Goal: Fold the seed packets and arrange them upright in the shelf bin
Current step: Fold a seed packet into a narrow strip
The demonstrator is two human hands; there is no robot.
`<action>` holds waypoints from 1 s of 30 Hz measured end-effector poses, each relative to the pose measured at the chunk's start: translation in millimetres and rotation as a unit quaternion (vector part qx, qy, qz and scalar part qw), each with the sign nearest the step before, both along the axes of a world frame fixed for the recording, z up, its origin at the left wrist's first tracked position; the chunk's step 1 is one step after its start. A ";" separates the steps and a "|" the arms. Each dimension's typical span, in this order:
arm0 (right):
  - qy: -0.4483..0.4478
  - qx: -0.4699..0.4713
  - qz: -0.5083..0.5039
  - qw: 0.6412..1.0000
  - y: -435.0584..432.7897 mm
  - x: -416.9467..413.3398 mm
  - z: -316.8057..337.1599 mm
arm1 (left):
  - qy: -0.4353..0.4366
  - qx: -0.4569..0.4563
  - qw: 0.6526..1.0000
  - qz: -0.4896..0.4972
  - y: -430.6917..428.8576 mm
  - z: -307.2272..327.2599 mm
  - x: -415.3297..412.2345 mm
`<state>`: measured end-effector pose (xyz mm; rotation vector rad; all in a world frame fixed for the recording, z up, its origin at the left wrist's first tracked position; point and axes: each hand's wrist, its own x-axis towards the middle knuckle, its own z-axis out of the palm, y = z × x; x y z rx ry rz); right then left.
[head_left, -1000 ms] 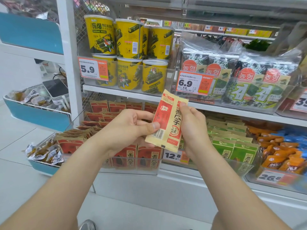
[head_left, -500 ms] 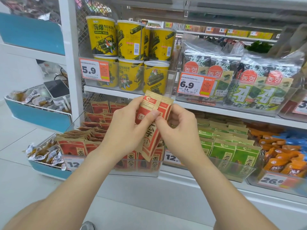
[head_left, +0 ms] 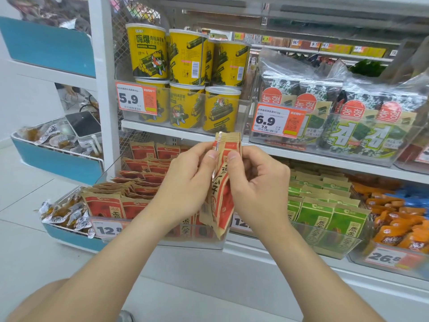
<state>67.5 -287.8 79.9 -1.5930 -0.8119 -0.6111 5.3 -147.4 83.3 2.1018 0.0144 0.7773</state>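
- In front of the lower shelf (head_left: 267, 261), we see a red and tan seed packet (head_left: 221, 196) held upright in the air between two hands. Its long sides are bent toward each other.
- The left hand (head_left: 185, 182) grips the packet's left side. We see its fingers (head_left: 212, 156) pinching the packet near the top, thumb pressed on the front and the others curled behind.
- The right hand (head_left: 260, 182) mirrors it on the right side, thumb tip on the front just beside the left thumb and the other fingers curled round the back edge.
- The packet hangs just in front of the clear shelf bin (head_left: 185, 242). Its lower end overlaps the bin's front wall in our view, and we cannot tell whether it touches.
- Inside that bin we see more red packets (head_left: 102, 203). The front ones stand upright, and those toward the back left lean and lie over one another.
- To the right, green packets (head_left: 325, 214) stand in rows in a neighbouring bin.
- On the shelf above, yellow tubs (head_left: 188, 56) are stacked two high beside seaweed bags (head_left: 362, 126).
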 end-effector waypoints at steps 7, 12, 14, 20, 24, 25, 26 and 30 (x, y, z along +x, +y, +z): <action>0.070 0.019 0.083 0.994 -1.7 1.4 1.7 | -0.022 -0.150 0.985 -0.085 -7.7 4.6 -6.0; 0.197 0.061 0.158 0.966 -1.3 3.2 4.2 | 0.003 -0.204 0.967 -0.149 -14.9 3.8 -3.3; 0.221 0.077 0.160 0.959 -2.9 6.0 5.0 | 0.013 -0.203 0.967 -0.152 -20.0 2.9 -3.7; 0.217 0.085 0.123 0.965 -1.4 5.6 7.1 | 0.034 -0.282 0.949 -0.138 -28.1 -4.0 2.6; 0.201 0.086 0.113 0.969 -1.9 3.3 8.9 | 0.040 -0.333 0.930 -0.148 -28.7 -0.8 3.0; 0.198 0.088 0.113 0.970 -2.9 3.8 9.4 | 0.043 -0.337 0.929 -0.145 -29.0 -0.5 3.0; 0.199 0.089 0.120 0.969 -4.1 4.9 9.5 | 0.044 -0.342 0.928 -0.142 -29.3 -0.2 3.1; 0.216 0.000 0.172 0.961 -10.0 5.9 11.0 | 0.020 -0.418 0.902 -0.105 -27.3 2.2 6.3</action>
